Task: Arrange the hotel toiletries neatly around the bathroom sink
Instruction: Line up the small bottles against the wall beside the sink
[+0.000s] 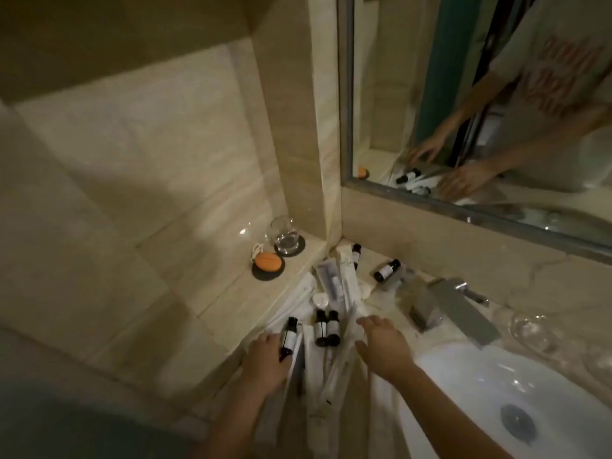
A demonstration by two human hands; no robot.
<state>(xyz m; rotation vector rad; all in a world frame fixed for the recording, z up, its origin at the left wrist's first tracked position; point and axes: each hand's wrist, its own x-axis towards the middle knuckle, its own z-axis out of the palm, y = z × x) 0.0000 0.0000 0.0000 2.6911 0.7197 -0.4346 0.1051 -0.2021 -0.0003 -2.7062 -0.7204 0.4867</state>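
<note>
A big mirror (463,94) hangs over the back edge of the counter (371,256). The white sink (480,385) sits in the right part of the counter, with the grey tap (440,303) at its back edge. A heap of long white packets (331,366) lies on the left part, from the back corner down to the front edge. The right hand (384,349) is over the heap, near the sink, with its fingers spread and flat, holding nothing. The left hand (265,359) is at the left edge of the heap and touches a dark bottle (288,339) — I cannot tell if its fingers wrap around it. Between the hands lie two more bottles (327,329), side by side. Near the back corner lie two other bottles (386,270). On the ledge (225,293) left of the counter stand a glass (284,236) and an orange soap (267,261) — the glass on a dark mat (299,246), the soap on a dark dish (258,273)
</note>
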